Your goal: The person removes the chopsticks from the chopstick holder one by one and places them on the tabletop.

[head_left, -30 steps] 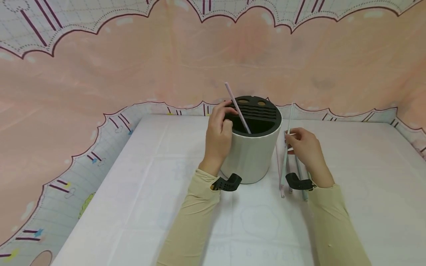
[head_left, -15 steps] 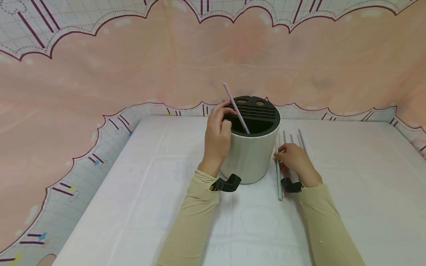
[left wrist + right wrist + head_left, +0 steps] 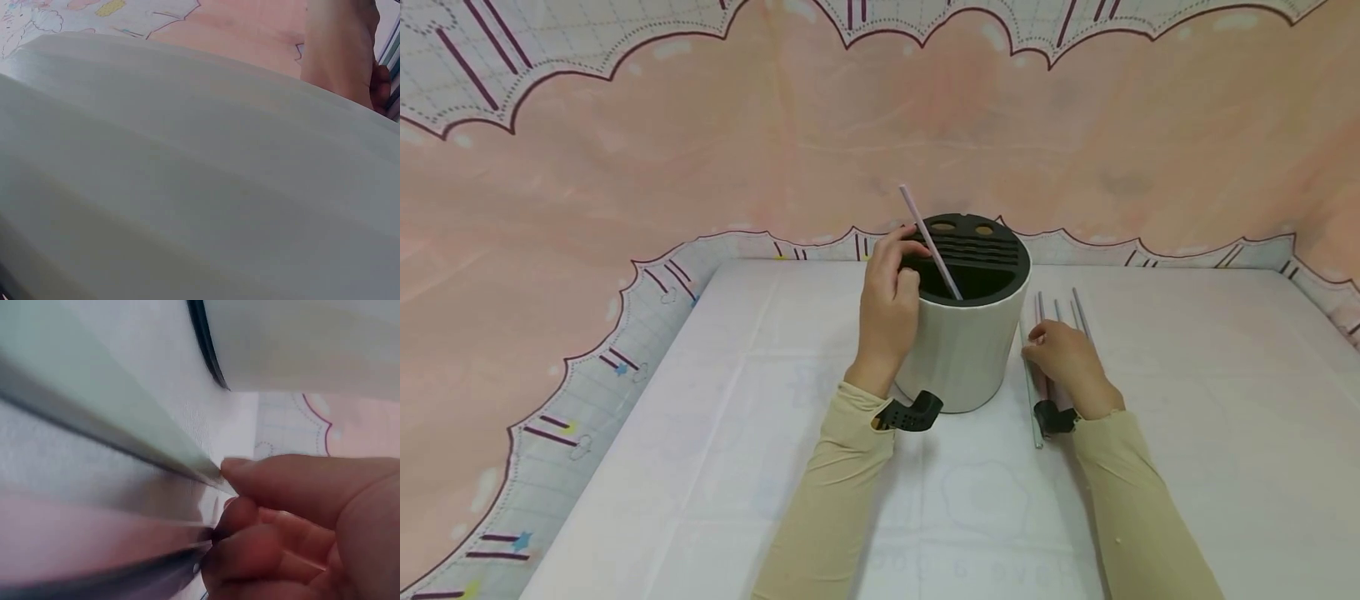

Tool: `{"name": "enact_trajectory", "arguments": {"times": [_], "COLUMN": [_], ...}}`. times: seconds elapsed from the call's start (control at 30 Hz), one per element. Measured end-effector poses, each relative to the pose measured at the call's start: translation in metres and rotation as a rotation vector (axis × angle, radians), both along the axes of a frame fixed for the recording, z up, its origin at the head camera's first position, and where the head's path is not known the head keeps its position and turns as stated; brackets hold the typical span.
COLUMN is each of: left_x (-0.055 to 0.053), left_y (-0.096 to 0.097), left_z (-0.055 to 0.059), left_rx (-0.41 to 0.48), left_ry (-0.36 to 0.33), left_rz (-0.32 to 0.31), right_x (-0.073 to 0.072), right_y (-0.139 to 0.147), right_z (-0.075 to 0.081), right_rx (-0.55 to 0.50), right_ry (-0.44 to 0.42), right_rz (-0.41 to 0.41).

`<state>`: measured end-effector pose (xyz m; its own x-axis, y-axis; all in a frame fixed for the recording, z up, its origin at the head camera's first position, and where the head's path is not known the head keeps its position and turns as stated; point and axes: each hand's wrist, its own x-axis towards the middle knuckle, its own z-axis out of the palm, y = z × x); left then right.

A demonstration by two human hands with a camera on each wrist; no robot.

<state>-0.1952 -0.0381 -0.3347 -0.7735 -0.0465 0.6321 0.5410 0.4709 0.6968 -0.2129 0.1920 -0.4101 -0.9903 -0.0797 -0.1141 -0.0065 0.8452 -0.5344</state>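
Note:
A round white holder [image 3: 962, 358] with a black top [image 3: 977, 250] stands upright; the top has round holes, narrow slots and a wide opening. My left hand [image 3: 889, 312] grips its left rim, fingers bent over the edge. A pale pink straw-like stick [image 3: 928, 237] leans out of the wide opening. Just right of the holder, my right hand [image 3: 1066, 358] pinches a pale green straw-like stick [image 3: 156, 431] between thumb and fingers. Several similar sticks [image 3: 1078, 310] lie under and beyond this hand, partly hidden by it; a pink one [image 3: 94, 544] is close to the fingers.
The white-covered table [image 3: 760, 467] extends around the holder and both arms. Behind it hangs a peach cloth [image 3: 865, 125] with a scalloped printed border. Each wrist carries a black camera mount [image 3: 913, 412].
My right hand has come down and left from a raised stick to the sticks beside the holder. The green stick's near end has shifted slightly right. My left hand stays on the rim.

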Motion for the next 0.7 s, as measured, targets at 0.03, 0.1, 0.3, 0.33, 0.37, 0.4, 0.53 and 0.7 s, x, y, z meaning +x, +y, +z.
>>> {"name": "enact_trajectory", "arguments": {"times": [0.03, 0.1, 0.3, 0.33, 0.37, 0.4, 0.53, 0.7], "left_x": [0.000, 0.000, -0.001, -0.001, -0.001, -0.001, -0.001, -0.001], "left_y": [0.000, 0.000, 0.000, 0.001, 0.001, 0.001, 0.002, 0.002], "left_z": [0.000, 0.001, 0.000, 0.000, 0.000, 0.000, 0.000, 0.000], "left_rx": [0.000, 0.001, 0.003, 0.002, 0.002, 0.003, 0.008, 0.014], "left_ry": [0.002, -0.006, -0.007, -0.006, -0.006, -0.008, -0.010, -0.013], "left_rz": [0.001, 0.004, 0.002, 0.005, 0.006, 0.007, 0.007, 0.013], "right_x": [0.000, 0.000, -0.001, -0.002, -0.002, -0.002, -0.002, -0.001], "right_y": [0.001, 0.002, 0.005, 0.005, 0.006, 0.006, 0.003, -0.005], "right_z": [0.000, 0.001, 0.008, 0.010, 0.011, 0.012, 0.020, 0.031], "right_rx": [-0.007, -0.023, -0.071, -0.087, -0.107, -0.131, -0.232, -0.325], "right_ry": [-0.002, -0.019, 0.017, 0.031, 0.047, 0.068, 0.224, 0.457], "right_rz": [-0.002, -0.007, -0.014, -0.018, -0.025, -0.032, -0.075, -0.142]}}
